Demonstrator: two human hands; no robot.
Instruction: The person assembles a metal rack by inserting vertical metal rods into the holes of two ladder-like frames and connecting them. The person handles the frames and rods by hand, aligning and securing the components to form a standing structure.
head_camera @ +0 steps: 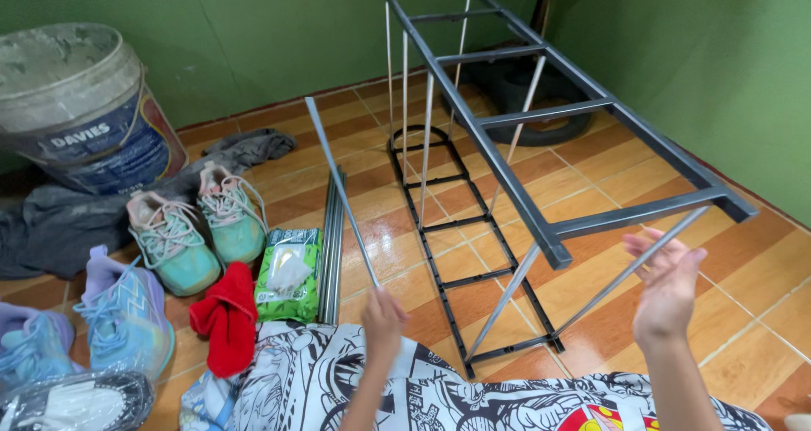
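The left hand (384, 313) has its fingers closed around the lower end of 1 thin metal rod (340, 188), which slants up and away to the left over the tiled floor (760, 313). The right hand (667, 283) is raised with its fingers spread open; a second slim rod (629, 270) runs just beside its palm, up to the corner of the dark grey rack frame (541, 110), but whether the hand touches it cannot be told. That frame is held above the floor on several pale rods, and a matching black frame (456, 228) lies flat on the tiles underneath. A bundle of spare rods (331, 253) lies on the floor just left of the black frame, beside a green packet (289, 275) and a red cloth (226, 317). Further left are 2 mint and pink shoes (198, 228), 2 blue and lilac shoes (127, 313), a grey cloth (68, 220) and a large paint bucket (80, 101). A black tyre (541, 101) rests by the green wall (253, 34).
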